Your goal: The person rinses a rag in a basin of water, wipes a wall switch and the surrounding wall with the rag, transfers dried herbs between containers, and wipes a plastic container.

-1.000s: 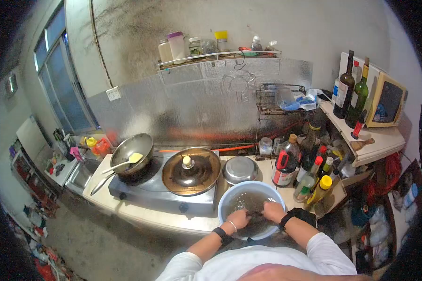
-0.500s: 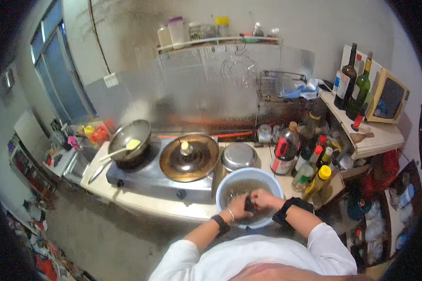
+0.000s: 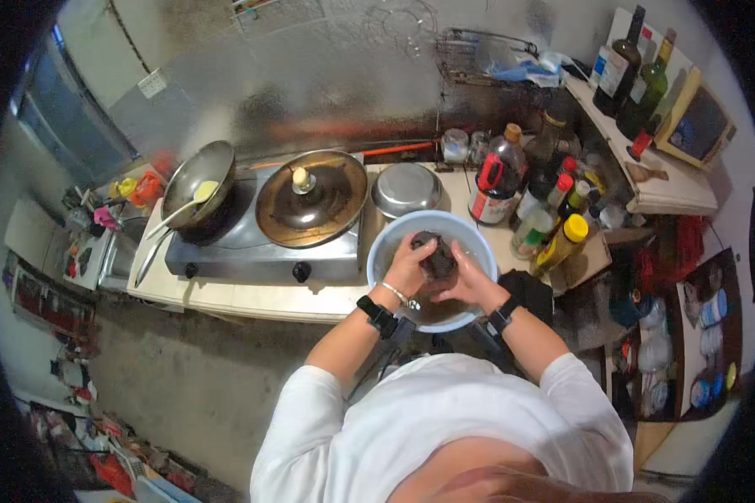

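My left hand [image 3: 406, 266] is curled around the left side of a dark, nearly black lump [image 3: 436, 258], whose kind I cannot make out. From the other side, my right hand [image 3: 471, 280] cups the same lump, thumb against it and lower fingers stretched beneath. Both hands are above a light-blue basin [image 3: 375, 243] of murky brownish water. A silver bracelet and a dark wristband circle my left wrist; another dark band is on my right.
Left of the basin are an upturned metal bowl [image 3: 406, 191], a lidded pan [image 3: 312, 199] and a wok [image 3: 200, 180] with a pale spatula on a gas stove [image 3: 247, 267]. Several sauce bottles [image 3: 497, 180] crowd its right side. Wine bottles [image 3: 619, 71] stand on a shelf.
The dark lump, mostly hidden low in the basin before, is now raised and visible between my hands. My hands have turned around it. The camera view has tilted downward.
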### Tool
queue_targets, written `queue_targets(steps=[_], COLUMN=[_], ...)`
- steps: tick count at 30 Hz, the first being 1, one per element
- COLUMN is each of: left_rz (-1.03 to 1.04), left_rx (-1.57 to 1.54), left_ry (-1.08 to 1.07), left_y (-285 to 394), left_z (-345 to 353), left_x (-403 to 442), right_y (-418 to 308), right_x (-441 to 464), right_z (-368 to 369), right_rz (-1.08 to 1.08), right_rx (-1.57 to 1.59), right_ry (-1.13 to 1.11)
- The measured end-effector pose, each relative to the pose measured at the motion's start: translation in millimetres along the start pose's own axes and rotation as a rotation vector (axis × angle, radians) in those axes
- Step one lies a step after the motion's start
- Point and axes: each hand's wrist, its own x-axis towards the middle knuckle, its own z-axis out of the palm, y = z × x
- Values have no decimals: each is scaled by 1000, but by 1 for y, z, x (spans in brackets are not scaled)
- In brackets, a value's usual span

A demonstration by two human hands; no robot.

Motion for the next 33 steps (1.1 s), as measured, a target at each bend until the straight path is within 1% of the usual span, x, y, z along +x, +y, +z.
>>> queue_targets(steps=[1, 2, 3, 4, 5, 6, 7, 8, 9, 10, 11, 12, 13, 14, 15, 17, 19, 20, 21, 22, 23, 24, 25, 27, 28, 29, 30, 31, 32, 33], left_rz=[-12, 145, 306, 226, 222, 258, 302, 200, 161, 112, 206, 136, 221, 171, 112, 47, 33, 8, 19, 41, 62, 139, 145, 193, 243, 249, 311, 402, 500, 601], left_rx=[0, 314, 627, 679, 681, 728, 779, 739, 792, 940, 883, 814, 758, 667, 576, 606, 572, 630, 638, 605, 568, 602, 605, 720, 678, 679, 893, 1024, 1158, 1287], left_ry=[4, 64, 122, 82, 84, 107, 131, 169, 102, 67, -39, -43, -86, -84, -88, -182, -202, -113, -121, -24, 74, 131, 131, 288, 297, 292, 337, 318, 310, 315], left_y=[-6, -11, -13, -12, -17, -25, -22, -18, -15, -2, -8, -7, -19, -12, -6, -5, -9, -8, -5, -6, -7, -14, -15, -18, -25, -28, -30, -34, -38, -41], left_z=[1, 2, 1, -1, -3, -8, 0, 10, 9, 20, 12, 13, -4, 3, 14, 8, -8, -12, -8, -4, -1, -9, -9, -11, -21, -28, -32, -41, -50, -58], left_x=[0, 1, 1, 0, 0, 3, 0, -7, -9, -15, -10, -9, 3, 0, -6, 0, 12, 18, 19, 18, 18, 28, 27, 25, 33, 36, 38, 41, 44, 47], right_y=[8, 16, 15, 13, 12, 16, 21, 20, 19, 26, 25, 16, 16, 19, 26, 17, 3, -3, -2, -2, 5, 10, 11, 15, 20, 29, 37, 36, 37, 35], right_x=[13, 24, 20, 11, 6, 9, 13, 18, 10, 26, 24, 7, 13, 19, 34, 22, 11, 6, 7, 9, 19, 26, 26, 26, 36, 48, 58, 56, 51, 43], right_z=[-6, -12, -5, 8, 16, 12, 4, 0, 4, -16, -19, -7, -14, -26, -42, -21, -8, 1, 7, 14, 14, 14, 15, 15, 6, -1, -7, -2, 4, 12], right_rz=[0, -3, 0, -116, -232, -230, -197, -176, -212, -162, -172, -190, -141, -115, -130, -229, -316, -367, -415, -464, -325, -186, -191, -220, -251, -259, -267, -274, -266, -267], right_rx=[76, 149, 154, 78, 2, 5, 45, 77, 109, 168, 213, 201, 212, 54, 7, -305, -533, -625, -681, -736, -626, -512, -513, -835, -1065, -1067, -1114, -1161, -1252, -1253], right_ry=[-89, -181, -179, -57, 65, 63, -30, -138, -138, -232, -267, -203, -245, -331, -354, -272, -232, -238, -264, -289, -131, 25, 21, 84, 142, 144, 144, 143, 207, 208])
